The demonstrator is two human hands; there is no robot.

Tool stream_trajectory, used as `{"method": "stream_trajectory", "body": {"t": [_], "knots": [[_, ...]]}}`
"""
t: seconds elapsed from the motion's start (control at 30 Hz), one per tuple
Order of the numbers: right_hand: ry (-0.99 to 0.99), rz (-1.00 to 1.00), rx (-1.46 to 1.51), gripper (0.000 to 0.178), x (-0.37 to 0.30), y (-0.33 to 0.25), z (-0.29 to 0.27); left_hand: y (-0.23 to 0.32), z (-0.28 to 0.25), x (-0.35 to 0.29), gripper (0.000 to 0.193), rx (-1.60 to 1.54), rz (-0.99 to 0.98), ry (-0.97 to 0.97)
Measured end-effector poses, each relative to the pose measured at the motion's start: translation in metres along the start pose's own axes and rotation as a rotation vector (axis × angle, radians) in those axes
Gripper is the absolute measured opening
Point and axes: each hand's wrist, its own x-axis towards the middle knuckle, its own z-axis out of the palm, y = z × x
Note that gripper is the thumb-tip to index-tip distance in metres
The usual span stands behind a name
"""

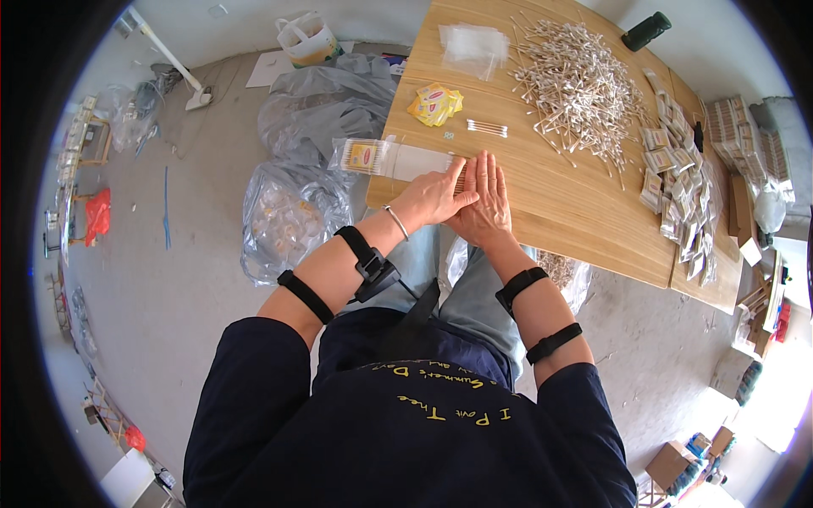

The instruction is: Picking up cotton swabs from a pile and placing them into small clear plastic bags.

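Note:
At the table's near edge, a small row of cotton swabs [461,179] shows between my two hands. My left hand [430,196] is closed about them, its thumb reaching across toward the other hand. Flat and straight, the fingers of my right hand [486,199] lie along the right side of the swabs; its thumb is partly hidden. Left of my hands lies a clear plastic sleeve [415,162], near a packed bag of swabs with a yellow card [362,157]. Beyond them are a short row of swabs [487,129] and a pile of yellow cards [436,104].
A big heap of loose swabs [580,76] covers the far right of the wooden table [559,199]. Clear bags [474,46] lie at the back, filled packs [682,190] at the right. Grey plastic sacks [318,114] stand on the floor at left. A dark green cylinder [646,31] is at the far edge.

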Motion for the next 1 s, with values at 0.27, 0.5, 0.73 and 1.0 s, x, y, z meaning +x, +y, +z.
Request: {"method": "stream_trajectory", "body": {"t": [0.27,0.5,0.73,1.0], "knots": [[-0.057,-0.001,-0.010,0.113,0.005,-0.001,-0.009,-0.028,-0.021,0.031,0.035,0.029,-0.012,0.161],[-0.044,-0.013,0.030,0.113,0.008,-0.003,-0.011,-0.043,-0.025,0.070,0.015,0.064,0.165,0.144],[-0.049,-0.008,0.035,0.113,0.007,-0.004,-0.013,-0.041,-0.011,0.084,0.010,0.003,0.189,0.373],[0.169,0.062,0.480,0.068,0.007,0.014,-0.007,-0.045,-0.003,0.033,0.017,-0.191,0.270,0.517]]}}
